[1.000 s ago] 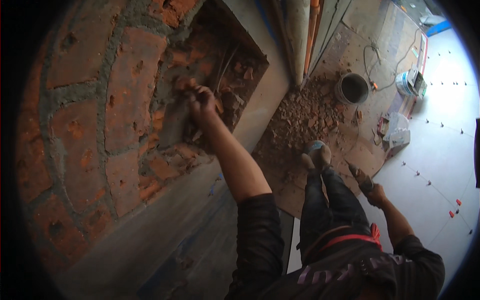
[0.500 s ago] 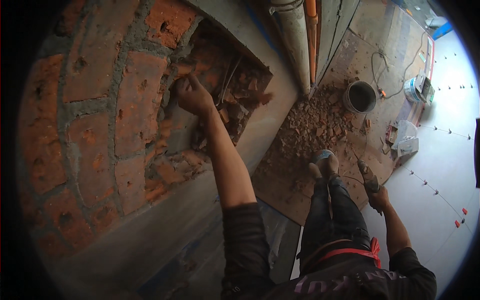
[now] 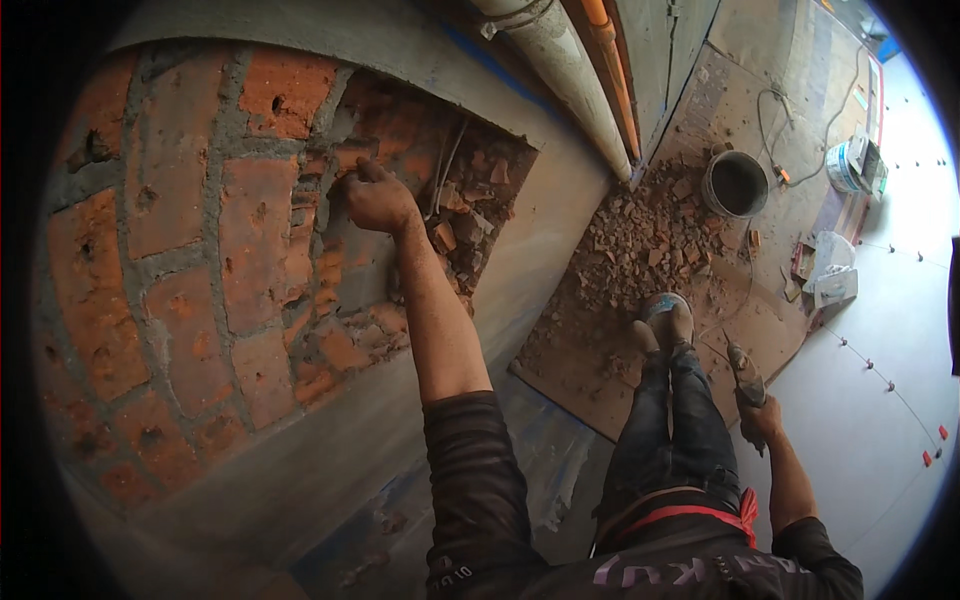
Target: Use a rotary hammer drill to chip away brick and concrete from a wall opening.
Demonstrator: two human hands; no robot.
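Note:
My left hand [image 3: 378, 200] reaches into a broken-out hollow in the red brick wall [image 3: 262, 245]. Its fingers are curled against a rough brick edge; whatever they may hold is hidden. Loose brick pieces [image 3: 455, 200] and a couple of thin pale conduits [image 3: 445, 165] lie just right of that hand inside the hollow. Down at my right side, my right hand [image 3: 762, 420] grips a dusty hammer drill [image 3: 745, 374], its bit pointing away from me and toward the floor.
Brick rubble [image 3: 640, 235] covers the floor beside my shoes [image 3: 665, 315]. A dark bucket [image 3: 736, 185] stands at the rubble's edge, with a white bucket [image 3: 848, 165] beyond. Pipes [image 3: 570, 70] run up the corner. A cable [image 3: 825, 150] crosses the floor boards; pale tiles [image 3: 880, 300] lie at right.
The whole view has shifted slightly. My left hand stays in the hollow, now a little lower along the brick edge with its fingers curled. My right hand still holds the hammer drill.

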